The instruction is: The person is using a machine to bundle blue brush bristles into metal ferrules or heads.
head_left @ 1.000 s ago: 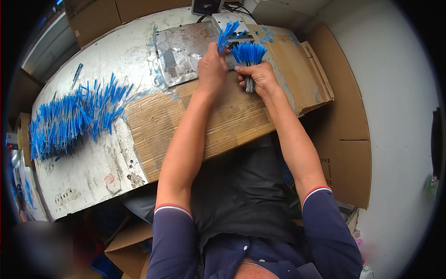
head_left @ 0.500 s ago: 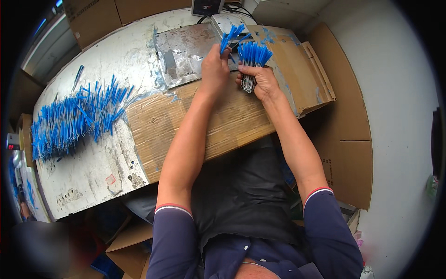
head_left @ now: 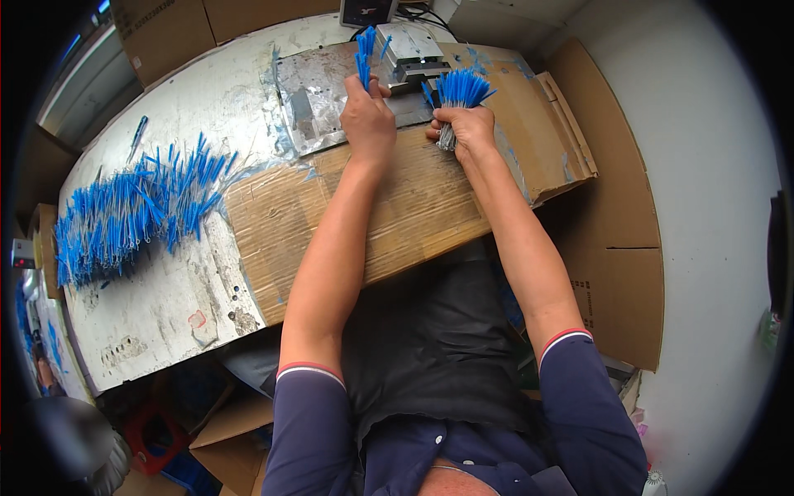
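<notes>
My right hand [head_left: 468,131] is closed around a thick bundle of thin wire brushes [head_left: 461,88]. Their blue bristle ends fan out above the fist, and the grey wire stems hang below it. To its left, my left hand [head_left: 367,121] grips a smaller bunch of blue brushes [head_left: 364,59] between thumb and fingers, with the blue ends up. One brush in that bunch leans out to the right. A gap separates the two hands. On the left of the table lies a large pile of the same blue brushes [head_left: 124,213], with looped wire ends.
Below my hands, a flat cardboard sheet [head_left: 289,240] covers the table's front edge. A metal plate [head_left: 322,91] and a small metal machine [head_left: 409,48] stand behind. At the right is a cardboard box [head_left: 517,107]. A pen [head_left: 139,136] lies beyond the pile.
My left hand has moved left and slightly away from the right hand with its bunch. The right hand has tilted its bundle and shifted slightly.
</notes>
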Tool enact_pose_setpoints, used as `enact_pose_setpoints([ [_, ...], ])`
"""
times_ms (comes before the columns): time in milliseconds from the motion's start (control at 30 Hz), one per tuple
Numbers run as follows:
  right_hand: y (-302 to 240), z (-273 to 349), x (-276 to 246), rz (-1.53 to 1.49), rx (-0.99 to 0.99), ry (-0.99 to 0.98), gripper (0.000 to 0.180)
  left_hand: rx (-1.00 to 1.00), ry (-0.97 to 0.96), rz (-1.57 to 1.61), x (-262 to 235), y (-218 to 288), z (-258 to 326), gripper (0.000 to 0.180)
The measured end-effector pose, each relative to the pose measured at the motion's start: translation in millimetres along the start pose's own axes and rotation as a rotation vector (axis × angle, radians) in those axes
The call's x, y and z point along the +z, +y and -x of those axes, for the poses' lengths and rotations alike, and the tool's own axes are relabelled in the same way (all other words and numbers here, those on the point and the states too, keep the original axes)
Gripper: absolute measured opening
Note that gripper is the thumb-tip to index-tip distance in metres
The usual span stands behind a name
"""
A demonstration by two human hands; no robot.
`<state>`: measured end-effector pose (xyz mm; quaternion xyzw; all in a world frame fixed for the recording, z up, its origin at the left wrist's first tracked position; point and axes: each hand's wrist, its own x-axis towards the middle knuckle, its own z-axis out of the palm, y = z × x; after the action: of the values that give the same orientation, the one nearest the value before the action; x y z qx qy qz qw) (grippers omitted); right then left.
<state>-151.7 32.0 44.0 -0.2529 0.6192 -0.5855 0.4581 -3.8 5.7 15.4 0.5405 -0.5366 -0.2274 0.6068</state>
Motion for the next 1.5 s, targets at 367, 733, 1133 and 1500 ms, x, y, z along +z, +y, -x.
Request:
enact_pose_setpoints([
  [367, -1.0, -3.9, 17.5, 0.056, 0.006, 0.131, 0.008, 0.095, 0.088, -0.11, 3.4, -9.8, -0.8, 0.014],
  [733, 3.3, 7.1, 6.6, -0.303, 0.088, 0.018, 0.008, 0.307, -0.01, -0.295, 6.1, -16.0, 3.1, 0.013],
  [1133, 4.1, 12.0, -13.4, -0.029, -0.052, -0.147, 0.018, 0.336, -0.137, -0.337, 5.9, -16.4, 2.5, 0.014],
  [1500, 10.4, 6.8, -15.9, -0.049, -0.169, -0.124, 0.02, 0.367, -0.251, -0.358, 2.6, -12.5, 4.9, 0.018],
])
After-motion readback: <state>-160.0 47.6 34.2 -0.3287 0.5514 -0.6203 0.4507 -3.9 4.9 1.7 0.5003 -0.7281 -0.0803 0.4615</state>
